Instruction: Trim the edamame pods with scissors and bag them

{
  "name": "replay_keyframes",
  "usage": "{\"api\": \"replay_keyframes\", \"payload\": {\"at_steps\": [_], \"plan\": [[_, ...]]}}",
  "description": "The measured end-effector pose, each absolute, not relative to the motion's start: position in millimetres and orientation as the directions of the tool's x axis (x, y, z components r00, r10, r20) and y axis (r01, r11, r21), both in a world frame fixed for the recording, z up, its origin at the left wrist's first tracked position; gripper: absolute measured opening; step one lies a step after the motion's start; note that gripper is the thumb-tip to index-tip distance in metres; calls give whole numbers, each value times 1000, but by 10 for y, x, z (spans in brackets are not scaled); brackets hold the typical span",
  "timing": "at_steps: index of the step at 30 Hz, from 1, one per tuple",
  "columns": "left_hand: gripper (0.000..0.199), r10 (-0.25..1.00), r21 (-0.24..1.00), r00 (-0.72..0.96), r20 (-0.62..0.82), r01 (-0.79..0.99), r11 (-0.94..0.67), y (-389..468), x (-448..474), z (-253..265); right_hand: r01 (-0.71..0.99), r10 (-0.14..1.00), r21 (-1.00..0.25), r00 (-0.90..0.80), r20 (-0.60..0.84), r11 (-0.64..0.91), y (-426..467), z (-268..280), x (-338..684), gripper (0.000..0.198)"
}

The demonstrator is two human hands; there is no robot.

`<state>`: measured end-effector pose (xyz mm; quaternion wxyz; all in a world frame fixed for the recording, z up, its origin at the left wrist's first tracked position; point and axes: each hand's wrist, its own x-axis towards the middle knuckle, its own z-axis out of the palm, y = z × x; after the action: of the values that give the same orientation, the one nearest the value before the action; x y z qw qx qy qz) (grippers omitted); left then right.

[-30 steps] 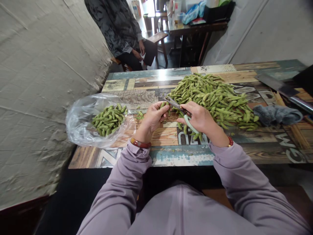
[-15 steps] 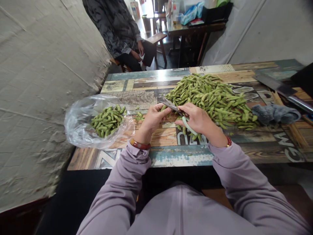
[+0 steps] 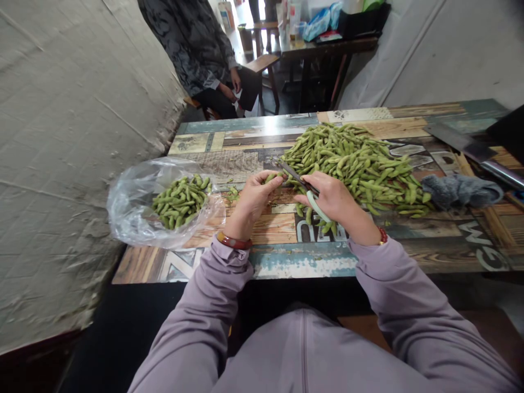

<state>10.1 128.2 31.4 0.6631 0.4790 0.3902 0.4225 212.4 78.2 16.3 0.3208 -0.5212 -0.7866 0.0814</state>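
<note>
Between the thumb and fingers of my left hand point(image 3: 257, 195) is a green edamame pod point(image 3: 270, 178). My right hand point(image 3: 327, 195) grips a pair of scissors point(image 3: 314, 206) with pale green handles; the dark blades point up and left, just to the right of the pod and apart from it. Beyond and to the right of my right hand spreads a large heap of edamame pods point(image 3: 347, 155). To the left of my left hand, a clear plastic bag point(image 3: 131, 204) lies open with a smaller pile of pods point(image 3: 182, 203) in it. Small green scraps point(image 3: 232, 194) lie beside the bag.
A grey cloth point(image 3: 460, 191) and a cleaver point(image 3: 458, 141) lie on the right of the patterned table point(image 3: 274, 262). A rough wall point(image 3: 61, 164) borders the left side. Across the table sits another person point(image 3: 196, 54), near a second table point(image 3: 327, 49) with packages.
The scissors have drawn back to the right, away from the pod. My left hand has turned slightly, and the pod now shows more between its fingers.
</note>
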Motion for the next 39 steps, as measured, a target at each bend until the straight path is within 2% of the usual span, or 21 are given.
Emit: {"api": "replay_keyframes", "payload": {"at_steps": [4, 9, 17, 26, 39], "plan": [[32, 943, 928, 290, -162, -280, 246, 1309, 88, 340, 780, 880, -472, -204, 428, 410, 773, 174, 2113, 42], [33, 930, 889, 311, -195, -344, 301, 1334, 76, 346, 793, 898, -476, -194, 394, 380, 751, 206, 2101, 47], [34, 921, 846, 332, -203, -414, 336, 1330, 71, 331, 798, 907, -479, -190, 375, 365, 721, 235, 2079, 47], [38, 895, 846, 408, -177, -401, 351, 1257, 157, 325, 808, 908, -463, -200, 368, 366, 717, 208, 2050, 49], [36, 884, 864, 414, -219, -339, 373, 1188, 199, 344, 726, 868, -521, -219, 445, 450, 750, 168, 2047, 36]]}}
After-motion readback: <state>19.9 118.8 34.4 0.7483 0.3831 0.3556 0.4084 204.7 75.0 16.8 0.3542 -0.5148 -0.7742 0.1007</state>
